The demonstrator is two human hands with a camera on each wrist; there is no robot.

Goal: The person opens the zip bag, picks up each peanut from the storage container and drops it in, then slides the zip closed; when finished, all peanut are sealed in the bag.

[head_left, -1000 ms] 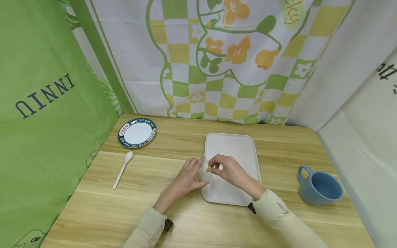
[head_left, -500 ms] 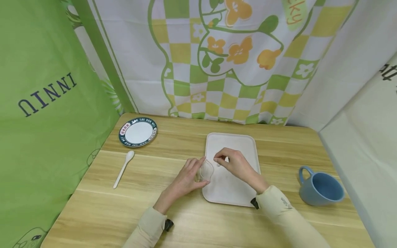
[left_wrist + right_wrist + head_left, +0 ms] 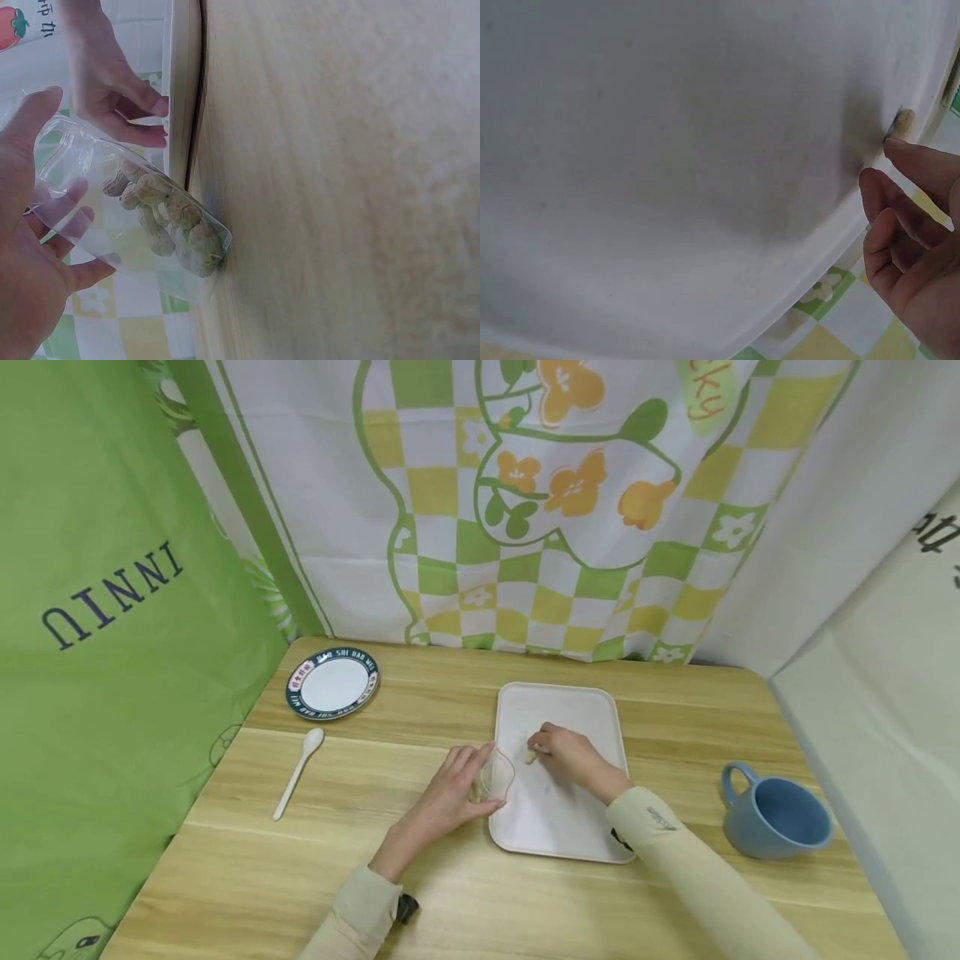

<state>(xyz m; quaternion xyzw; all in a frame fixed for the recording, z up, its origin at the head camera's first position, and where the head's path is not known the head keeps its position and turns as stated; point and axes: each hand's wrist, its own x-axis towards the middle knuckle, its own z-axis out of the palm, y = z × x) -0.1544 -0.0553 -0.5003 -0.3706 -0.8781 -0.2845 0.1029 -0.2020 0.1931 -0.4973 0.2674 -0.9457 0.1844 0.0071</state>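
Observation:
My left hand (image 3: 450, 785) grips a clear plastic cup (image 3: 497, 777), tilted with its mouth toward the tray. In the left wrist view, several unshelled peanuts (image 3: 180, 217) lie toward the cup's bottom, seen through its wall (image 3: 86, 154). My right hand (image 3: 572, 758) is low over the white tray (image 3: 555, 818), to the right of the cup. One peanut (image 3: 904, 124) rests on the tray close to the right thumb tip. Thumb and forefinger stand apart in the right wrist view; whether the thumb touches the peanut is hard to tell.
A white spoon (image 3: 297, 774) lies on the wooden table (image 3: 225, 868) at left, below a plate (image 3: 333, 682) with a dark green patterned rim. A blue mug (image 3: 776, 817) stands at right. Printed cloth (image 3: 525, 568) hangs behind the table.
My right hand has moved right from the cup's mouth, carrying a peanut, and lowered onto the tray. There its fingers have parted from the peanut. My left hand has stayed put with the cup.

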